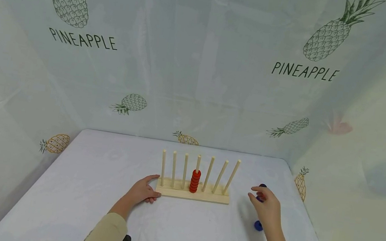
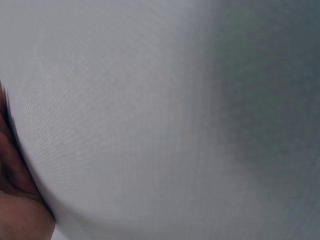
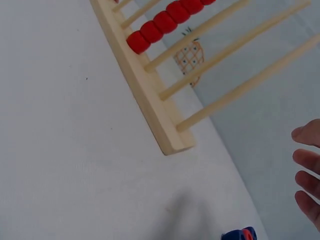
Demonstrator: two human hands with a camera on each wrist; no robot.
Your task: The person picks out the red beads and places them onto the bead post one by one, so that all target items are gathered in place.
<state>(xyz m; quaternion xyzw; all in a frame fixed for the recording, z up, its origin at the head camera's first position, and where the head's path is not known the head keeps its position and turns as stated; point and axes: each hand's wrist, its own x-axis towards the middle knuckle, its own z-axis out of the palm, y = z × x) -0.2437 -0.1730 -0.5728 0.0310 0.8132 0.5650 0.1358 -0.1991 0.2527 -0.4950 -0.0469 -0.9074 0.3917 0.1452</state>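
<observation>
A wooden peg rack [image 1: 205, 196] with several upright pegs stands on the table. Red beads [image 1: 194, 182] are stacked on its middle peg. At the rack's left end my left hand [image 1: 142, 190] grips the base, index finger at the back corner and thumb at the front. My right hand [image 1: 268, 207] is off to the right of the rack, fingers apart and loosely bent, over a blue bead [image 1: 260, 199]. Another blue bead [image 1: 258, 225] lies nearer me beside that wrist. In the right wrist view, the fingertips [image 3: 306, 159] show nothing between them.
A dark bead [image 1: 263, 185] sits just beyond the right hand. White cloth covers the table [image 1: 185, 233], and a pineapple-printed curtain [image 1: 198, 76] hangs behind it. Pale cloth fills most of the left wrist view, with part of the left hand [image 2: 20, 200] at its edge.
</observation>
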